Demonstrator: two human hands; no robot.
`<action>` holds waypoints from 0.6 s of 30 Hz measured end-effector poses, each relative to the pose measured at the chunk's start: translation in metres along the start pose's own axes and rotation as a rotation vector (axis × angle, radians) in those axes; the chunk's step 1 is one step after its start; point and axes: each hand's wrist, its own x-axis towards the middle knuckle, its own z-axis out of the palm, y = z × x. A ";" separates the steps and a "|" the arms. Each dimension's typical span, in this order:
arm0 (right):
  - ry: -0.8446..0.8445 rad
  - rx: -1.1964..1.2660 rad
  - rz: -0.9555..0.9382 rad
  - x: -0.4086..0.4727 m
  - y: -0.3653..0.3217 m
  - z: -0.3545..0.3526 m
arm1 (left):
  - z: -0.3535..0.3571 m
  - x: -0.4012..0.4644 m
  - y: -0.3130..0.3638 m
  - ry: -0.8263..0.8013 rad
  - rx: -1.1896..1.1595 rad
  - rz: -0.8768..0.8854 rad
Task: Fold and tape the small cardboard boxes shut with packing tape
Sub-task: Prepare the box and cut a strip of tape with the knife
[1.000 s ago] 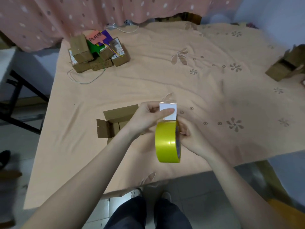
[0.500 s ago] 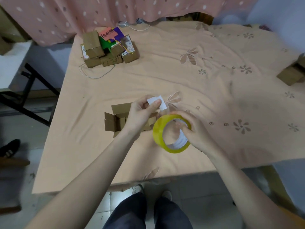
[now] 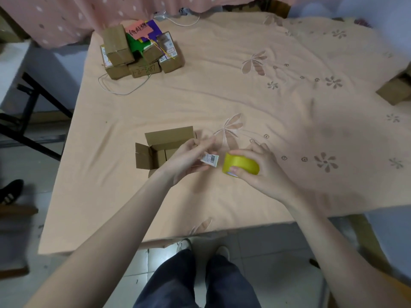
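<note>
The open cardboard box [image 3: 161, 150] sits near-left on the tablecloth [image 3: 244, 96], flaps up. The left hand [image 3: 186, 160] pinches a small white label [image 3: 209, 160]; the right hand [image 3: 259, 167] grips the yellow tape roll [image 3: 241, 166]. Judged step: freeing the tape's end. Next: fold flaps, then tape.

1 head view, looking steeply down, close
</note>
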 end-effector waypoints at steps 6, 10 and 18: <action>0.035 -0.018 -0.017 0.002 0.008 0.009 | -0.001 0.003 -0.002 0.074 -0.054 0.069; 0.018 0.023 0.012 0.004 0.010 0.016 | -0.012 0.002 -0.005 0.056 0.018 0.104; 0.005 0.163 0.030 0.002 0.009 0.043 | -0.034 0.001 -0.011 -0.033 -0.256 0.065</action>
